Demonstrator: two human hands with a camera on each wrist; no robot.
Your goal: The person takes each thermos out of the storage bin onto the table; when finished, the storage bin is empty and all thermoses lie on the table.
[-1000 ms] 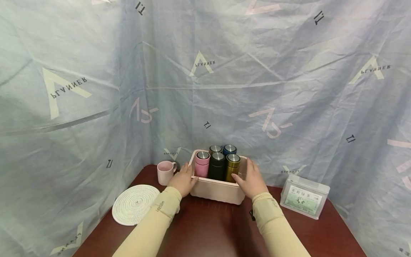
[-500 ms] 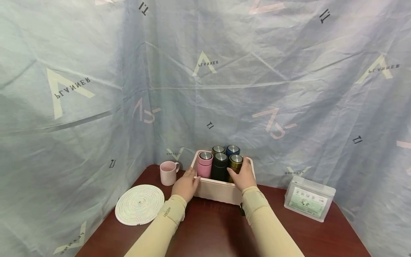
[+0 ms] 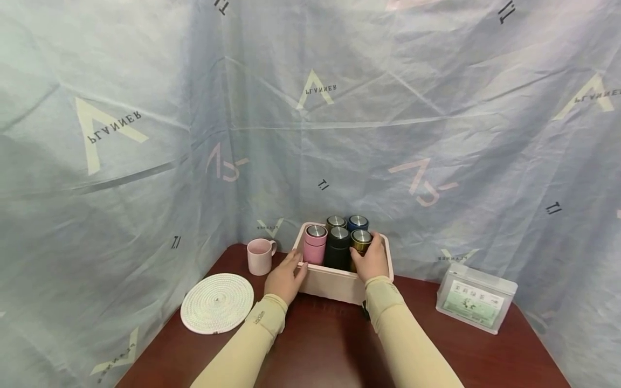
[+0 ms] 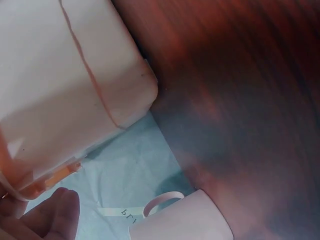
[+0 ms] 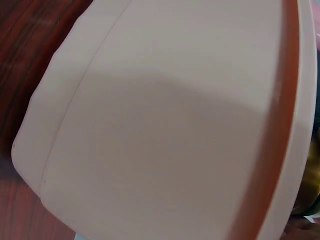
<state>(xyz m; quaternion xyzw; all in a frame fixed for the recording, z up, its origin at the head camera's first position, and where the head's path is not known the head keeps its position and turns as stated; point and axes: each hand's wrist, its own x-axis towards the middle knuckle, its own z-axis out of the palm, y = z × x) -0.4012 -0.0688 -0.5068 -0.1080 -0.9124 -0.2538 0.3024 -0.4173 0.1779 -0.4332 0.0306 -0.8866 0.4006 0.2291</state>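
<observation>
A pale pink storage bin [image 3: 330, 284] holds several upright thermos bottles with steel-topped lids. Along its front stand a pink thermos [image 3: 315, 250], a black thermos [image 3: 337, 253] and a gold thermos [image 3: 361, 244]. Behind them show the lids of an olive thermos [image 3: 336, 222] and a blue thermos [image 3: 358, 221]. My right hand [image 3: 374, 262] reaches over the bin's right front rim and grips the gold thermos, thumb on its left. My left hand [image 3: 283, 277] rests with extended fingers at the bin's left front corner; the left wrist view shows its fingertips [image 4: 64, 207] right by the rim.
A pink mug [image 3: 259, 258] stands left of the bin, with a round woven mat [image 3: 217, 303] nearer on the dark red table [image 3: 315, 345]. To the right stands a clear case [image 3: 476, 299] with a green label. Grey printed curtains [image 3: 364, 161] enclose the back and sides.
My right hand has moved from the bin's right side inward and taken hold of the gold thermos. The left hand stays at the left front corner. The head view has shifted slightly.
</observation>
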